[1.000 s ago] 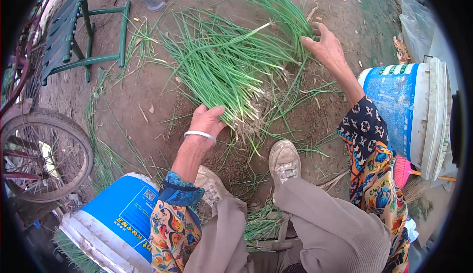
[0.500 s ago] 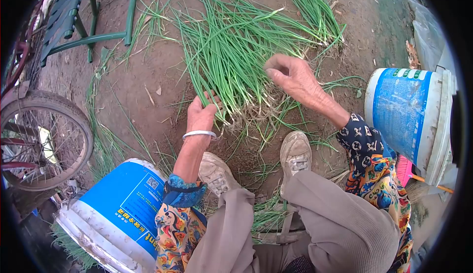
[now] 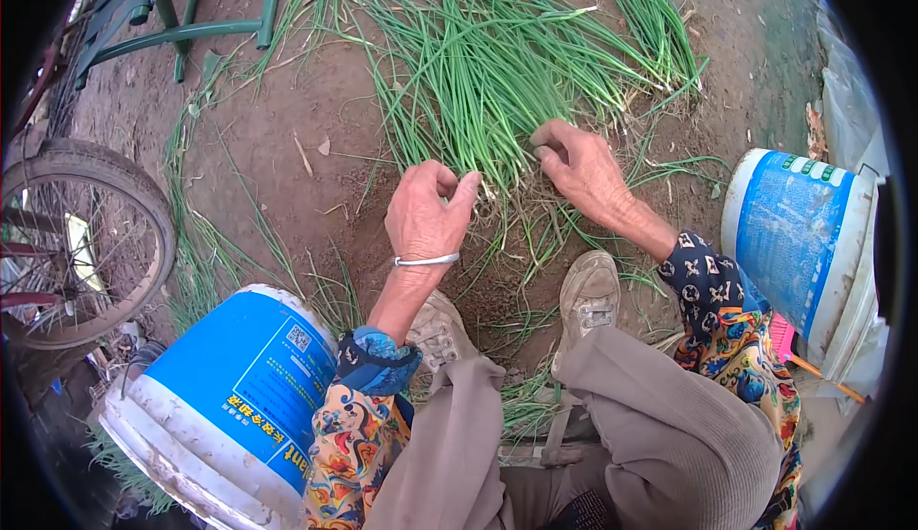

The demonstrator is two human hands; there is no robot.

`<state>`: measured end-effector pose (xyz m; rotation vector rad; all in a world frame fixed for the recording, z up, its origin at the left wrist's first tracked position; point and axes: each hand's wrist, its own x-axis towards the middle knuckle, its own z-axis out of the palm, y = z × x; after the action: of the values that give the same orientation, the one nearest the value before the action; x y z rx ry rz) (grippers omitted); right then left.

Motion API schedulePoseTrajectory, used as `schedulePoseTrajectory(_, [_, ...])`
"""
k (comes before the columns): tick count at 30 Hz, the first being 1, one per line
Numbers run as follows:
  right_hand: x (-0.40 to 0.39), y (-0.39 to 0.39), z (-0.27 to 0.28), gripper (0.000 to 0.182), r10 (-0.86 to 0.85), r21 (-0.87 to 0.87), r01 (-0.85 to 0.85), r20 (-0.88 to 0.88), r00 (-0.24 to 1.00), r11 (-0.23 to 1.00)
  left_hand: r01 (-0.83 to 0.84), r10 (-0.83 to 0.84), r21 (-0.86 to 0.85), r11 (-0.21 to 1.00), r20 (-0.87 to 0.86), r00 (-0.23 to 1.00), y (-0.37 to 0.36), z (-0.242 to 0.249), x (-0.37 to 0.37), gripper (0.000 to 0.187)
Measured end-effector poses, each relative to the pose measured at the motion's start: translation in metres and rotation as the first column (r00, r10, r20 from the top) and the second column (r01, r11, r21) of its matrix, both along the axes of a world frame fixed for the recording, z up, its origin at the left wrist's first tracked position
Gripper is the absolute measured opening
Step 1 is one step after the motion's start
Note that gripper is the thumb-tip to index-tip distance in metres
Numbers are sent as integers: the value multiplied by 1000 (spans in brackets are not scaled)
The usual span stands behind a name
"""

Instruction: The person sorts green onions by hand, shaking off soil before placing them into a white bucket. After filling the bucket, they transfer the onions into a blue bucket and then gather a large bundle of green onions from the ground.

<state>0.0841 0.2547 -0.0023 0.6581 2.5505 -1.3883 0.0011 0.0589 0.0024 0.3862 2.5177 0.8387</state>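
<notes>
Person is seated over a pile of green onions (image 3: 497, 71) spread on the bare dirt ground (image 3: 277, 157), root ends toward the feet. Left hand (image 3: 426, 213) is curled, thumb and fingers pinching stalks at the near, rooty edge of the pile; right hand (image 3: 583, 169) is also curled, fingertips dug into the stalks just beside it. Judgement: to do this well, grip low near the roots — not the leaves, which bend easily — and draw a few stalks clear. Blue-labelled white bucket (image 3: 225, 401) lies by the left knee, a second bucket (image 3: 798, 243) to the right.
</notes>
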Motion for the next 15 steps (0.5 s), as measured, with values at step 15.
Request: schedulePoseTrajectory(15, [-2,-25,-7,20,42,-176,-27,82,996,984,-323,199,209,923,457,867,-31,-28,-1,14])
